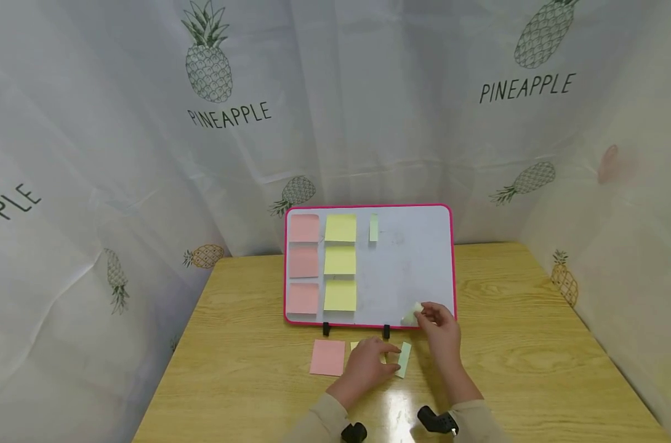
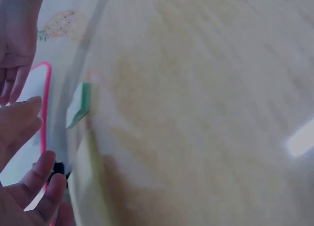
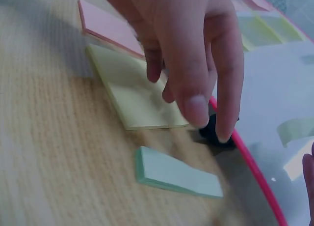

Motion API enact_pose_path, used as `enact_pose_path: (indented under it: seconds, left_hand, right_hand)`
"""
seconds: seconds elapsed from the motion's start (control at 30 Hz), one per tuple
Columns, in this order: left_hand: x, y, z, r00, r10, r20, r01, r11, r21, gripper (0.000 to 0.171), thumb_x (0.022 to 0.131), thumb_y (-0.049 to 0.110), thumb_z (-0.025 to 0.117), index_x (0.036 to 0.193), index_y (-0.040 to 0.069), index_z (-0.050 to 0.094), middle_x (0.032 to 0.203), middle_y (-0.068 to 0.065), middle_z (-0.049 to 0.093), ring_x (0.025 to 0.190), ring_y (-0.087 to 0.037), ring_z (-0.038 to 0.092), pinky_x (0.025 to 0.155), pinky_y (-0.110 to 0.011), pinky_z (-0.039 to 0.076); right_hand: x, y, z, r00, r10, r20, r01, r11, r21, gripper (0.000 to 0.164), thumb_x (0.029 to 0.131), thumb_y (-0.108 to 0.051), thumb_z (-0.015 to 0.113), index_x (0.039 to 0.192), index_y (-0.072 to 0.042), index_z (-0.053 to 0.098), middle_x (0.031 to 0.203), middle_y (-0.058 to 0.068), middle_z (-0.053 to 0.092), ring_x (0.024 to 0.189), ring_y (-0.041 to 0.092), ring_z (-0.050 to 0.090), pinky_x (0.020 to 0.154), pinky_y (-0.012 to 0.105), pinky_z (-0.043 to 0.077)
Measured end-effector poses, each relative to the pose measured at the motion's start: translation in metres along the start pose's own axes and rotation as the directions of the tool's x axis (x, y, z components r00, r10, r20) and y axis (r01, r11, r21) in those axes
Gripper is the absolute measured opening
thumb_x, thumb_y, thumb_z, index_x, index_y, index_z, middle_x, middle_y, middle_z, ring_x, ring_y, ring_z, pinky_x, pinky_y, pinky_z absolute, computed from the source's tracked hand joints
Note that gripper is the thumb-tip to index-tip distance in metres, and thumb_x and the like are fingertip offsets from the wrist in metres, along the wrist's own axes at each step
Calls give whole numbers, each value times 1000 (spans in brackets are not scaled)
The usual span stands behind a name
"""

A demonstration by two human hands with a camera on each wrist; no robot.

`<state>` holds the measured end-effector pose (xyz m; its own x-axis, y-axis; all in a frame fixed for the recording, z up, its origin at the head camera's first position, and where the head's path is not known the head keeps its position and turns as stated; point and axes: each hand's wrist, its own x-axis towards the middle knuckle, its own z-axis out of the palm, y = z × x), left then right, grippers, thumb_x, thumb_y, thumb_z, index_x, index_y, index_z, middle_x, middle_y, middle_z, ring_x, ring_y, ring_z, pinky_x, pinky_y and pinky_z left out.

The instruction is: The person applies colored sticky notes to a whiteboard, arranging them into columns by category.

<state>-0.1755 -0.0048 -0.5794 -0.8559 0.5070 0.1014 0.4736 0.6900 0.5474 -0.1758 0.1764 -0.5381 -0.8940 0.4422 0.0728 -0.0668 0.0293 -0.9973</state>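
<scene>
My right hand (image 1: pixel 443 332) pinches a pale green sticky note (image 1: pixel 410 317) by its edge, in front of the lower right of the whiteboard (image 1: pixel 407 264). In the right wrist view that note (image 3: pixel 297 129) curls against the board. Over the yellow sticky pad (image 3: pixel 132 88) hovers my left hand (image 1: pixel 367 364), thumb and fingers apart with nothing between them. Its fingertips are close beside the narrow green sticky pad (image 1: pixel 404 360), which lies on the table. The left hand hides most of the yellow pad in the head view.
Pink notes (image 1: pixel 304 263) and yellow notes (image 1: pixel 340 261) form two columns on the board, with one narrow green note (image 1: pixel 373 227) at the top. A pink pad (image 1: pixel 327 357) lies on the wooden table (image 1: pixel 230 369). Black feet (image 1: pixel 386 331) support the board; a pineapple-print curtain (image 1: pixel 369 123) hangs behind.
</scene>
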Motion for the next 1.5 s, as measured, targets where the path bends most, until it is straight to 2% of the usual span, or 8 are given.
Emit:
enact_pose_path:
  seconds: [0.17,0.4,0.63,0.8,1.0,1.3,1.4,1.5]
  left_hand:
    - [8,1,-25,1000,16,-8,-17,997,-71,23,84,28,78,106,22,76,90,8,62,81,-8,56,65,-21,46]
    - [17,3,-64,995,57,-83,-61,997,-55,22,85,23,78,106,18,77,89,8,63,81,-8,57,65,-20,46]
    - [24,0,-95,973,142,-181,-135,989,51,22,86,23,76,108,18,75,96,3,65,85,-13,61,68,-21,49]
    - [39,-3,-121,945,204,-257,-172,975,141,25,87,23,76,111,17,75,100,1,65,92,-17,61,76,-29,52]
    - [63,-18,-146,935,216,-280,-165,967,195,28,87,20,75,115,16,73,98,-1,63,87,-17,60,74,-32,51]
    - [92,-29,-154,956,149,-252,-89,968,234,31,90,22,72,121,18,69,103,0,64,95,-18,60,80,-35,50]
    - [98,-31,-151,954,171,-245,-90,947,309,33,91,24,70,123,18,68,111,-1,63,102,-20,60,85,-36,50]
    - [104,-33,-148,950,214,-229,-103,903,417,36,91,28,69,126,19,65,122,-1,61,111,-21,58,90,-37,49]
  right_hand:
    - [15,-3,5,1000,-9,16,9,1000,-20,24,85,-3,75,106,5,66,91,11,66,77,10,60,66,20,53]
    - [30,-20,16,996,-53,71,56,997,-44,22,83,-8,78,98,1,65,87,8,68,75,13,62,68,30,56]
    - [40,-35,27,980,-122,159,123,992,3,13,85,-1,73,94,4,66,94,13,69,77,14,66,71,24,55]
    - [51,-47,39,957,-189,220,185,982,41,9,87,3,71,94,6,68,97,15,69,80,15,67,75,26,56]
    - [64,-50,57,949,-190,251,182,982,55,11,85,0,73,95,5,72,98,16,69,84,15,68,76,26,55]
    - [71,-51,69,946,-190,261,195,981,8,14,82,3,76,95,7,74,104,18,69,88,10,66,75,22,54]
    - [77,-42,74,945,-200,258,212,977,-18,15,81,0,77,95,5,75,105,15,70,91,12,66,75,21,54]
    - [81,-35,79,942,-204,266,221,975,-35,14,81,-1,78,95,4,76,105,13,70,96,16,65,75,20,53]
